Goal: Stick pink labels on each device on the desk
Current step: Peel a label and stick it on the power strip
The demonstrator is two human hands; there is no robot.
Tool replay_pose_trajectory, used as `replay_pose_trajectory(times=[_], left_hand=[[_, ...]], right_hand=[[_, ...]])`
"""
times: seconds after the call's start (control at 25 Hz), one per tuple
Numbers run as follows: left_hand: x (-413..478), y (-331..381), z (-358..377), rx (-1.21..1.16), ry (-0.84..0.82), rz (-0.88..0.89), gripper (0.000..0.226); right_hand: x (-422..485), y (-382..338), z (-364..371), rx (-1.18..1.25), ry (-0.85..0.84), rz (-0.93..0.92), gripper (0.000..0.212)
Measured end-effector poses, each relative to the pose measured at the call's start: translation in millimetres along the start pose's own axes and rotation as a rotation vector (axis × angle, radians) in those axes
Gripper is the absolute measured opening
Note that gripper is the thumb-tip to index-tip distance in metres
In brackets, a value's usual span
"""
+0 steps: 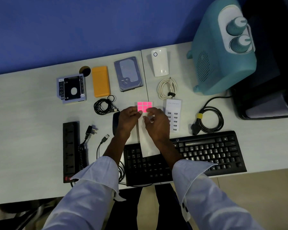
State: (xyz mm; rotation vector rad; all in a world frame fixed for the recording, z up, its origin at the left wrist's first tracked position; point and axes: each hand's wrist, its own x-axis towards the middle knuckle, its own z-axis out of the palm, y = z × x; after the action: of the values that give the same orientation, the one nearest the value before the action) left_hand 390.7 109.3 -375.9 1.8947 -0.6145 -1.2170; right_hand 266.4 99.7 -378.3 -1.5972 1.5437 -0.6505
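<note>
In the middle of the frame, the left hand and the right hand are both holding a long white paper strip. Their fingers are curling and pinching it near its top end. The pink square labels are sitting in rows on that top end, and the fingertips of both hands are reaching the lowest pink row. The bottom of the strip is hanging over a black computer keyboard at the lower middle. Pale blue shirt sleeves are covering both arms. A black mouse is peeking out just left of the left hand. A flat white USB charger is lying just right of the right hand. Left of the hands, a coiled black cable is lying near a black plug, a thin black USB lead and a long black power strip at the lower left. Along the back of the pale grey desk, from left to right, are lying a black and silver drive tray, an orange plastic box, a grey metal hard drive and a small white plug-in box. A coiled white cable is lying below the white box. At the upper right, a big teal heater with two knobs is standing, and a looped black cord with a yellow tie is lying below it.
</note>
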Motion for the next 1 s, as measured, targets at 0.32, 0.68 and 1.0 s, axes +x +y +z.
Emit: replay_pose_trajectory(times=[0.32, 0.68, 1.0], left_hand=[[-7, 5, 1, -0.042, -0.069, -0.02, 0.016], [-3, 10, 3, 0.16, 0.153, 0.049, 0.014], [-19, 18, 6, 0.112, 0.272, 0.233, 0.031]], right_hand=[[4, -4, -2, 0.01, 0.063, 0.095, 0.017], [9, -1, -7, 0.237, 0.11, 0.183, 0.007], [-3, 1, -27, 0.464, 0.067, 0.294, 0.015]])
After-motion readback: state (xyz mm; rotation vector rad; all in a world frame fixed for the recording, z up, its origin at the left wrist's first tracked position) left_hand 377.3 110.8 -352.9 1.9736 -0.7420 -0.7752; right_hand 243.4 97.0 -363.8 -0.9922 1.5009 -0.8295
